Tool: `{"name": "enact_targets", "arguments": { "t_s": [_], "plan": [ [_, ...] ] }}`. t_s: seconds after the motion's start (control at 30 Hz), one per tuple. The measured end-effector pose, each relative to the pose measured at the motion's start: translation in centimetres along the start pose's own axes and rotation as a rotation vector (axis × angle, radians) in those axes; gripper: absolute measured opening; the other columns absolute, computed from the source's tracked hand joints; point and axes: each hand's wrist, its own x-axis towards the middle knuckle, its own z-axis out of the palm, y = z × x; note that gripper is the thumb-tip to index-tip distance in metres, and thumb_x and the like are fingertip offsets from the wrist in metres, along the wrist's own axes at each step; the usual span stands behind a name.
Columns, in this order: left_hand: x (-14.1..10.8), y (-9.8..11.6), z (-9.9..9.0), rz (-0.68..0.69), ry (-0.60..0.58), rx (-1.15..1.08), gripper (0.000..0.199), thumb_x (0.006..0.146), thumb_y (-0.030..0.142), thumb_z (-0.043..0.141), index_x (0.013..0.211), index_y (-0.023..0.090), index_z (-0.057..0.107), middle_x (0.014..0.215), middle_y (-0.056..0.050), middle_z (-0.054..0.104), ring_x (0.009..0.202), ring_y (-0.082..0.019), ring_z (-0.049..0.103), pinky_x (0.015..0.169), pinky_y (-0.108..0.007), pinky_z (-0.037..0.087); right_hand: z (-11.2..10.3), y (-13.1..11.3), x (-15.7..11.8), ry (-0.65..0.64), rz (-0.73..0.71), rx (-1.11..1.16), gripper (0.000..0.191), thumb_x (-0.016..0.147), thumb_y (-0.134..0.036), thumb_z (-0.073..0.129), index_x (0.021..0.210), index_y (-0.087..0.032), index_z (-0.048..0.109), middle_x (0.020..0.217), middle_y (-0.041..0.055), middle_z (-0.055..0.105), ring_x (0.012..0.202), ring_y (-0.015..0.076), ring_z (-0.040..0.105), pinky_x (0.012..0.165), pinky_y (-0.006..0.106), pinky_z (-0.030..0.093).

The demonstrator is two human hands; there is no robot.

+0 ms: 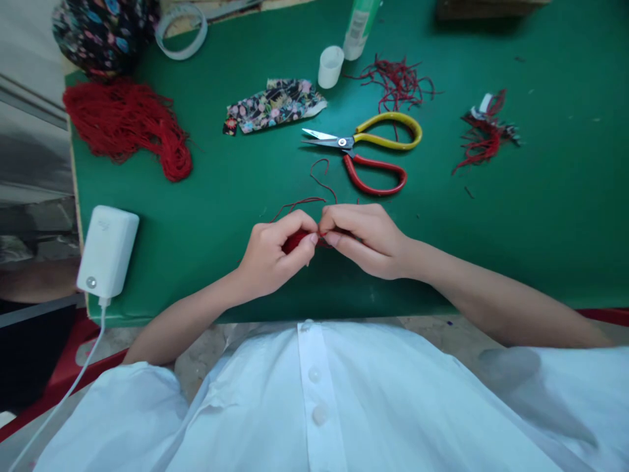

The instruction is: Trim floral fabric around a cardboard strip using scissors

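Observation:
My left hand point(280, 252) and my right hand point(366, 239) meet fingertip to fingertip just above the green table. Both are closed in a pinch on red cord point(322, 235), a short bit of which shows between the fingertips. More red shows inside the curl of my left fingers, its shape mostly hidden. Loose red strands point(324, 180) trail onto the table beyond my hands. Beyond them lie scissors point(344, 141) with one yellow and one red handle, blades parted and pointing left. A strip of black floral fabric point(278, 108) rests to the left of the scissors.
A red yarn skein point(128, 128), floral cloth bundle point(101, 36) and tape roll point(181, 33) lie at far left. A white power bank point(108, 252) trails a cable. Glue bottle point(360, 29), white cap point(331, 67), cord scraps point(398, 82) and a red tassel-like piece point(486, 134) lie beyond.

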Motion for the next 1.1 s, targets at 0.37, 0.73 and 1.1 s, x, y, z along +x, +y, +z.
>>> {"name": "enact_targets", "arguments": {
  "t_s": [0.37,0.73,1.1],
  "plan": [
    [0.53,-0.61,0.08,-0.416,-0.114,-0.687,0.025,0.083,0.04,0.071,0.076,0.02,0.057,0.049,0.007,0.048,0.038,-0.005,0.04,0.037,-0.016,0.026,0.67,0.35,-0.24,0.086,-0.026,-0.189,0.016,0.097,-0.012,0.046,0.084,-0.021,0.048,0.072,-0.0019,0.056,0.059,0.0096,0.048,0.056,0.021,0.037],
    [-0.13,-0.38,0.36,-0.083,0.084,-0.063,0.013,0.09,0.028,0.062,0.081,0.02,0.061,0.057,0.005,0.059,0.052,-0.008,0.052,0.054,-0.021,0.039,0.24,0.07,-0.1,0.057,0.013,-0.097,0.016,0.1,-0.018,0.046,0.086,-0.02,0.051,0.071,-0.003,0.059,0.06,0.0088,0.052,0.058,0.02,0.038],
    [0.76,-0.77,0.52,-0.441,-0.063,-0.663,0.032,0.079,0.046,0.074,0.078,0.019,0.057,0.048,0.008,0.048,0.038,-0.003,0.034,0.038,-0.017,0.023,0.5,0.55,-0.25,0.066,-0.04,-0.296,0.017,0.102,-0.015,0.039,0.09,-0.021,0.048,0.077,0.0012,0.058,0.067,0.0138,0.052,0.062,0.025,0.042]
  ]
}}
